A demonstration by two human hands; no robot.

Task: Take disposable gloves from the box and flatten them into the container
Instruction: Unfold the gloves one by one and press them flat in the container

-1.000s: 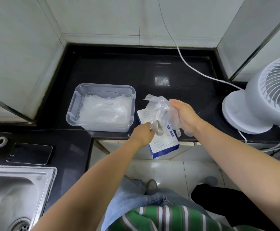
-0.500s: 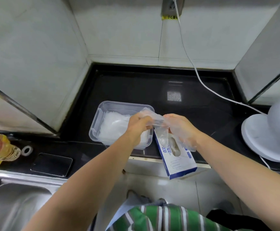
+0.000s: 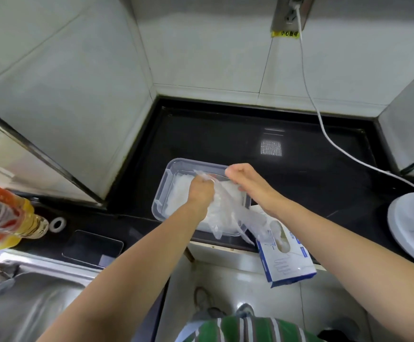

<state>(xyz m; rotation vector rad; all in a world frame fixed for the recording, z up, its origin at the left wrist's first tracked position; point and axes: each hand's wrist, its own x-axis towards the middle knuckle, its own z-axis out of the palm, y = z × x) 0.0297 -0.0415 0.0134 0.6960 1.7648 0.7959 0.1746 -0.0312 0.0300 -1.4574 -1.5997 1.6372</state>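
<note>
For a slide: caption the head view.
Over the container, left hand and right hand hold a clear glove; glove box alongside.

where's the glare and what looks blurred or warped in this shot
Head view: a bright grid-shaped reflection sits on the black counter behind the container; the bottle at the left edge is smeared; the wide lens bows the seams on the wall; the glove is soft-edged but readable.

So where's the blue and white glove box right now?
In the head view the glove box lies right of centre, poking over the front edge of the black counter, just right of the clear container.
</note>
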